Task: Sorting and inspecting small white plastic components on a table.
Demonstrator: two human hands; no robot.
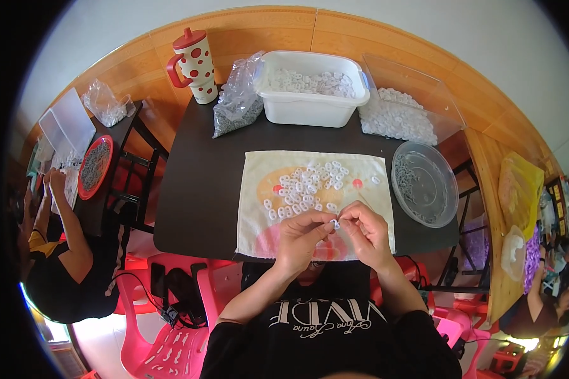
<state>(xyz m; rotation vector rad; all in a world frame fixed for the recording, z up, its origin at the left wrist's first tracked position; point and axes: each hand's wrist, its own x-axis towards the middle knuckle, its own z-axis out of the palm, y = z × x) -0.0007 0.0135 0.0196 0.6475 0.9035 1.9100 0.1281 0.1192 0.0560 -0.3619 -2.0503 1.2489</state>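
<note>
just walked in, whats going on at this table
A person's left hand pinches a small white piece over a patterned cloth, with the right hand close beside it. More white pieces lie loose on the cloth; a white tub stands beyond, and a round clear container sits to the right.

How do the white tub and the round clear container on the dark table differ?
Shape and material: the white tub is rectangular and opaque; the round clear container is circular and see-through.
Contents: the tub holds many white pieces; the round container holds small grey pieces, mostly toward its left side.
Place: the tub stands behind the cloth, the round container to its right.
Shared: both hold small loose pieces.
</note>
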